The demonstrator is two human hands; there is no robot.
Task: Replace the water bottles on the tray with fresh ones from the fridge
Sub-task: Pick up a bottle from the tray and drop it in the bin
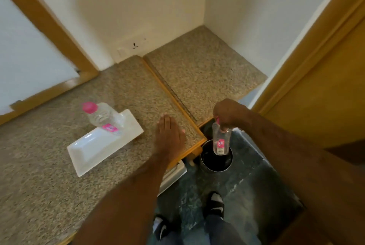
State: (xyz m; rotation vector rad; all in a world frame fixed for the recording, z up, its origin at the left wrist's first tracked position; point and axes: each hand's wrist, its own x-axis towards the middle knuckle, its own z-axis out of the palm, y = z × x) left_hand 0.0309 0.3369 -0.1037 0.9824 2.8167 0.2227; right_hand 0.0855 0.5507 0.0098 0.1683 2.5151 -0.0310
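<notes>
Your right hand (229, 114) pinches one bottle (220, 141) above the bin (216, 163); your left hand (169, 136) rests open, empty. Another bottle (103, 116) remains on the tray (94, 151); fresh ones are yet to come, apparently.

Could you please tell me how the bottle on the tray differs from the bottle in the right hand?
The clear plastic pink-capped bottle on the white rectangular tray stands untouched on the tray; the clear pink-labelled bottle held by the right hand hangs over the round dark bin on the floor. The first shows its cap fully; the right hand covers the second's. Both carry pink labels.
</notes>
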